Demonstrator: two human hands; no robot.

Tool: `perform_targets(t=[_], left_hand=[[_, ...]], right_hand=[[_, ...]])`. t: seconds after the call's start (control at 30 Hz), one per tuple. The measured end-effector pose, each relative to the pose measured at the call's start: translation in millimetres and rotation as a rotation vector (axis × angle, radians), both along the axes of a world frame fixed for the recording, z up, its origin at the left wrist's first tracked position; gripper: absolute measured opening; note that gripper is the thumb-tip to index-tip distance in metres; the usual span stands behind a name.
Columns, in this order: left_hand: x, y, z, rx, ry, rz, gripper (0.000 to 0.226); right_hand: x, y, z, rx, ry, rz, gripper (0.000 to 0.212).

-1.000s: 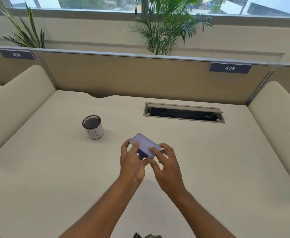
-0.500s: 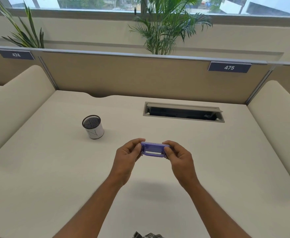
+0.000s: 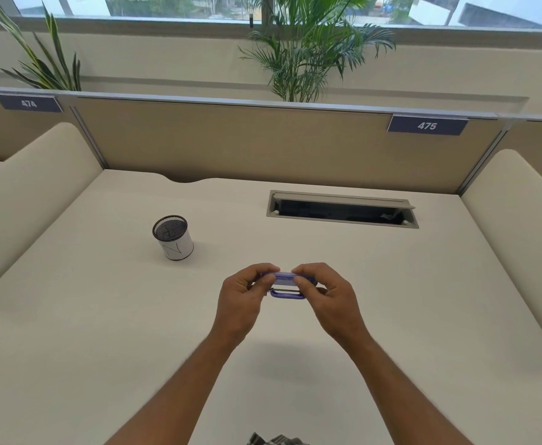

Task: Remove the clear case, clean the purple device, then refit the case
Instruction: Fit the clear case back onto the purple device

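Beige cubicle desk (image 3: pixel 102 332) spreads wide beneath both hands, with a white mesh-topped pen cup (image 3: pixel 173 238) beyond the left hand (image 3: pixel 239 301). Left hand and right hand (image 3: pixel 329 298) pinch opposite ends of the small purple device (image 3: pixel 284 277), raised above the desk. Its clear plastic case (image 3: pixel 287 294) seems to be parting along the near edge, so removal looks underway; next, peel it free evenly.

Two bare forearms, no sleeves, no watch, rings or gloves on either. Left hand (image 3: pixel 240 300) & right hand (image 3: pixel 330 300) both bare; fine hair along both forearms. Nails short as far as visible, too small to say more. Bit of checked fabric (image 3: pixel 276 440), dark & light pattern, at the bottom edge btwn the arms; looks like clothing, but can't tell which garment. Nothing else of the person in view.
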State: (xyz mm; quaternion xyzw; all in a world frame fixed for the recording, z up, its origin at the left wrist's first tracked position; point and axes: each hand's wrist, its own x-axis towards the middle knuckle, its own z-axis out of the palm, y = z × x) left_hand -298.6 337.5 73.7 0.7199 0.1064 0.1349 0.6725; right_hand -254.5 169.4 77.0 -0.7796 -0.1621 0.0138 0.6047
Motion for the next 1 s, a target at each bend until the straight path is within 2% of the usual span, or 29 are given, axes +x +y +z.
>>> perform_targets(t=[0.1,0.17,0.23,0.33,0.43,0.53,0.67,0.77,0.87,1.0], left_hand=[[2,0,-1,0.013,-0.002,0.004,0.021],[3,-1,-2,-0.048,-0.002,0.011,0.016],[4,-2,-2,-0.209,0.031,0.039,0.021],[5,-8,-3,-0.426,0.089,0.013,0.023],[0,-23,-4,-0.403,0.107,-0.082,0.027],[0,-31,-7,-0.375,0.117,-0.053,0.028],[3,-27,-8,-0.357,0.163,-0.035,0.023],[6,-28,-9,-0.341,0.206,-0.038,0.02],[11,-35,-12,-0.32,0.262,-0.05,0.02],[19,-53,-16,-0.28,0.307,-0.09,0.023]], right_hand=[[2,-1,1,-0.031,-0.07,0.011,0.016],[3,-1,1,-0.009,-0.05,-0.018,0.015],[3,0,2,0.093,0.094,-0.08,0.015],[0,7,8,0.392,0.466,-0.194,0.014],[-5,11,11,0.584,0.701,-0.232,0.017],[-10,9,12,0.615,0.801,-0.208,0.018],[-11,-3,13,0.41,0.755,-0.113,0.018],[-11,-10,7,0.232,0.587,-0.132,0.024],[-11,-17,4,0.179,0.41,-0.154,0.024],[-3,-32,3,0.087,0.34,-0.144,0.011]])
